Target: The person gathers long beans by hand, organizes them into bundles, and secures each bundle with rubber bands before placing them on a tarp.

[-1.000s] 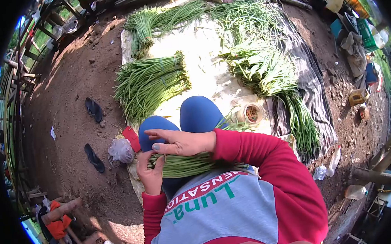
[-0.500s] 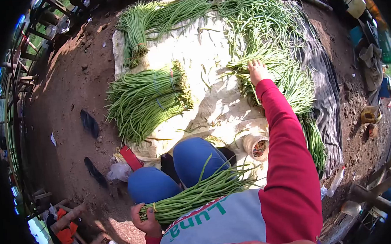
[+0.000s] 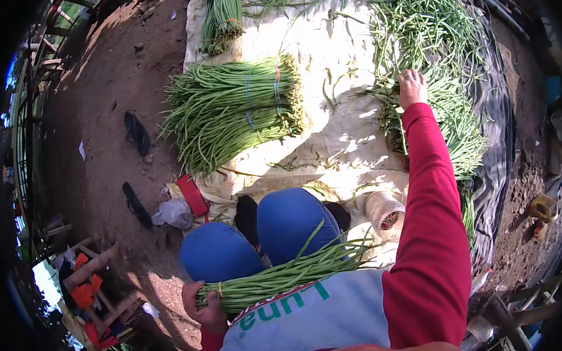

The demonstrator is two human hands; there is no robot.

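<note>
My left hand (image 3: 205, 306) is closed around the tied end of a bundle of green long beans (image 3: 280, 283), which lies across my lap. A thin yellow band circles this bundle near my fingers. My right arm reaches forward, and my right hand (image 3: 412, 90) is on a heap of loose long beans (image 3: 449, 116) with its fingers curled down onto them. What sits under those fingertips is partly hidden. Left of that heap, a stack of tied long bean bundles (image 3: 239, 104) rests on a pale sheet (image 3: 336, 134), held by blue and reddish bands.
By my knees stands a whitish tub (image 3: 381, 211) with small coloured bands inside. More beans lie at the far end (image 3: 425, 15). To the left are dark sandals (image 3: 136, 132), a red object (image 3: 193, 195) and a clear plastic bag (image 3: 172, 213) on bare soil.
The camera view has shifted, so the sheet and beans appear higher and further right. My right hand stays at the loose heap, its fingers more curled. My left hand keeps the bundle.
</note>
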